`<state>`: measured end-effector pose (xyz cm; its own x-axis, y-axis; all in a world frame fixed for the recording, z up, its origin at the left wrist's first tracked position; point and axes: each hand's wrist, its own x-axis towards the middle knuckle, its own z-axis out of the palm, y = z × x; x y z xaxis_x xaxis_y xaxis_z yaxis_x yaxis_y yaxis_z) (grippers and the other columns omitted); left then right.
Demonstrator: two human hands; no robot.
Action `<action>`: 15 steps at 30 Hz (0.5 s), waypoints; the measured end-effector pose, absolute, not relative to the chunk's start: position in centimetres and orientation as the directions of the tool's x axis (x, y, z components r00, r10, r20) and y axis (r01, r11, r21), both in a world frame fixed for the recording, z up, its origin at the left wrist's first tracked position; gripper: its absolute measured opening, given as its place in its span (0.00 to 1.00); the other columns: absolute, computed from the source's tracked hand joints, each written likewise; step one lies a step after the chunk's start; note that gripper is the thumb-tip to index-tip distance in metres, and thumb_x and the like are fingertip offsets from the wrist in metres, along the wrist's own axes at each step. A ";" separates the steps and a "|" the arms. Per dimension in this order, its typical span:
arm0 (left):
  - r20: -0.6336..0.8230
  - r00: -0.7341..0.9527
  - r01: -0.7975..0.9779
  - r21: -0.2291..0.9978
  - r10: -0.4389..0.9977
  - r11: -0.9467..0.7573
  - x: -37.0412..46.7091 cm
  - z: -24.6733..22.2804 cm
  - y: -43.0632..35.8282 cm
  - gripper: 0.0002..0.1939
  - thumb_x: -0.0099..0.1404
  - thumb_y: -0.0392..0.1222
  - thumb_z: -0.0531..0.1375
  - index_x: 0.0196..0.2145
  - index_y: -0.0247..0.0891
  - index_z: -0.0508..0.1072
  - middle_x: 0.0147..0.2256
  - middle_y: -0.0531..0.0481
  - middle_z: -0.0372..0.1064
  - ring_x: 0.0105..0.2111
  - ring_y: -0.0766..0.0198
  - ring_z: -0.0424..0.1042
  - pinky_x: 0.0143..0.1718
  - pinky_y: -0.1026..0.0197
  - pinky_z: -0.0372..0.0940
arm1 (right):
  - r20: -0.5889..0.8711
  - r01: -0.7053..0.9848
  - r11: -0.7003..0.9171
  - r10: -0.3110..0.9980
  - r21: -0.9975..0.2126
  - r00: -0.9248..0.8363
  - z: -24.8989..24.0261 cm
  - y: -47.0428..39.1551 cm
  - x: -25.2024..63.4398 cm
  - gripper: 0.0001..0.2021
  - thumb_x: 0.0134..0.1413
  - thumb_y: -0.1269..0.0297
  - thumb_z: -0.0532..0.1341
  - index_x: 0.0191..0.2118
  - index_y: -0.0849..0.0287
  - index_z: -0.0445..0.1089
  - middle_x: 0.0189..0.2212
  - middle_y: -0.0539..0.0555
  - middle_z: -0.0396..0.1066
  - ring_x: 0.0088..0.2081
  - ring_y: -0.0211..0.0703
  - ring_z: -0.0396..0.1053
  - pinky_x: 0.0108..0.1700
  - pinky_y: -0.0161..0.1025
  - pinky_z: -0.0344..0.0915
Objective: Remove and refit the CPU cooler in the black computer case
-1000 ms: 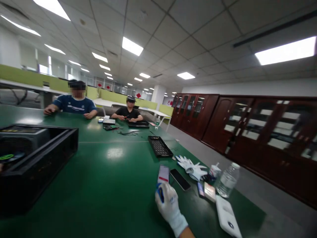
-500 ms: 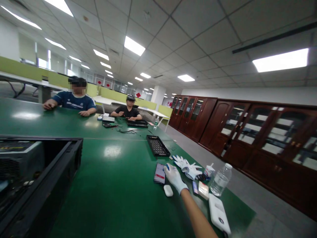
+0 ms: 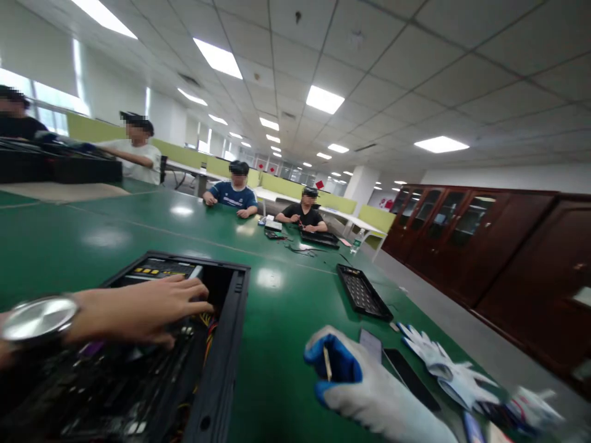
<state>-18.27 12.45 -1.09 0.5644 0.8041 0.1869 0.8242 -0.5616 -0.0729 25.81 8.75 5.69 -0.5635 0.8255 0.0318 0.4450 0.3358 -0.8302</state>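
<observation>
My left hand (image 3: 152, 307), bare and with a watch (image 3: 39, 317) on the wrist, reaches over an open black computer case (image 3: 233, 344). Its fingers are spread near the power supply (image 3: 161, 271) and hold nothing visible. Coloured cables (image 3: 210, 335) show beneath the fingertips. My right hand (image 3: 351, 375) wears a white and blue glove, its fingers curled round a thin gold-coloured piece (image 3: 327, 363) that I cannot identify. A phone (image 3: 370, 344) lies just behind that hand, and a dark flat object (image 3: 410, 378) is beside it.
A black perforated tray (image 3: 364, 292) lies beyond my right hand. White gloves (image 3: 443, 357) and a crumpled packet (image 3: 535, 409) are on the right of the green table (image 3: 277, 320). Several people sit across, with parts and a bottle (image 3: 357, 240) by them. Cabinets stand at right.
The view has swung left, bringing more of the case into sight. My left hand has come in over it. My right hand has left the phone and now holds the thin piece, nearer the camera.
</observation>
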 end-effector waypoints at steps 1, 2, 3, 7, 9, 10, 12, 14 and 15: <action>0.079 0.610 0.792 -0.091 0.788 -0.604 -18.6 -0.8 12.7 0.53 0.44 0.41 0.80 0.66 0.55 0.68 0.63 0.43 0.70 0.61 0.39 0.70 0.64 0.39 0.63 | 0.024 0.455 0.357 0.806 -0.816 -0.591 6.4 8.4 24.5 0.15 0.48 0.66 0.70 0.45 0.49 0.76 0.36 0.48 0.74 0.36 0.42 0.68 0.36 0.34 0.66; -0.031 0.650 0.754 -0.101 0.759 -0.649 -18.8 -0.8 13.1 0.58 0.39 0.41 0.81 0.67 0.54 0.68 0.63 0.39 0.70 0.62 0.35 0.69 0.64 0.36 0.61 | 0.024 0.466 0.386 0.790 -0.796 -0.613 7.0 8.1 23.2 0.15 0.48 0.67 0.70 0.44 0.48 0.76 0.37 0.48 0.75 0.36 0.42 0.69 0.36 0.33 0.66; -0.114 0.682 0.715 -0.104 0.723 -0.691 -19.0 -1.1 13.5 0.60 0.36 0.42 0.82 0.67 0.52 0.68 0.64 0.35 0.69 0.63 0.31 0.67 0.65 0.33 0.59 | 0.030 0.476 0.420 0.773 -0.772 -0.633 7.7 7.8 22.1 0.15 0.48 0.67 0.71 0.44 0.47 0.77 0.38 0.48 0.76 0.37 0.42 0.70 0.37 0.33 0.67; -0.124 0.780 0.611 -0.062 0.613 -0.789 -20.2 -4.6 14.0 0.54 0.37 0.44 0.81 0.64 0.53 0.72 0.64 0.33 0.70 0.65 0.29 0.65 0.64 0.33 0.58 | 0.079 0.492 0.561 0.709 -0.666 -0.701 10.3 7.0 18.5 0.18 0.48 0.64 0.75 0.45 0.40 0.79 0.43 0.46 0.78 0.39 0.43 0.75 0.37 0.32 0.68; -0.050 0.782 0.617 -0.074 0.621 -0.784 -21.0 -6.8 13.6 0.43 0.47 0.43 0.78 0.61 0.58 0.75 0.62 0.39 0.73 0.62 0.36 0.70 0.61 0.41 0.63 | 0.125 0.480 0.626 0.678 -0.614 -0.724 11.1 7.0 17.2 0.20 0.48 0.60 0.76 0.48 0.38 0.79 0.44 0.46 0.79 0.39 0.43 0.76 0.35 0.32 0.68; -0.002 0.760 0.646 -0.097 0.650 -0.757 -21.3 -7.6 13.3 0.36 0.53 0.41 0.75 0.59 0.60 0.76 0.59 0.42 0.75 0.58 0.41 0.74 0.58 0.45 0.65 | 0.140 0.461 0.663 0.647 -0.590 -0.750 11.2 7.3 16.5 0.20 0.49 0.59 0.76 0.49 0.39 0.79 0.44 0.46 0.79 0.38 0.43 0.77 0.35 0.32 0.69; 0.055 0.707 0.703 -0.161 0.705 -0.692 -21.6 -8.3 12.7 0.29 0.59 0.36 0.71 0.56 0.63 0.78 0.54 0.44 0.78 0.52 0.46 0.77 0.53 0.50 0.68 | 0.157 0.381 0.748 0.536 -0.543 -0.830 10.9 8.3 15.2 0.20 0.50 0.58 0.76 0.51 0.42 0.78 0.44 0.47 0.80 0.39 0.43 0.77 0.36 0.32 0.70; -0.004 0.699 0.697 -0.222 0.715 -0.682 -21.3 -7.4 12.4 0.36 0.56 0.34 0.72 0.59 0.64 0.75 0.54 0.41 0.77 0.51 0.43 0.76 0.52 0.47 0.69 | 0.173 0.279 0.837 0.398 -0.471 -0.901 10.3 9.8 13.8 0.20 0.53 0.60 0.74 0.53 0.46 0.77 0.45 0.48 0.80 0.41 0.43 0.78 0.40 0.32 0.71; -0.058 0.698 0.683 -0.242 0.714 -0.689 -21.0 -6.3 12.3 0.43 0.52 0.34 0.74 0.62 0.63 0.72 0.55 0.39 0.76 0.52 0.40 0.75 0.52 0.44 0.69 | 0.181 0.247 0.878 0.343 -0.410 -0.921 9.9 10.7 13.0 0.20 0.55 0.61 0.73 0.54 0.48 0.76 0.45 0.50 0.80 0.41 0.44 0.79 0.42 0.33 0.72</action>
<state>-20.97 12.31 -6.32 0.6982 0.7135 -0.0584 0.6835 -0.6887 -0.2420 12.98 10.71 9.91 -0.9215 0.3435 0.1813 0.2466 0.8781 -0.4100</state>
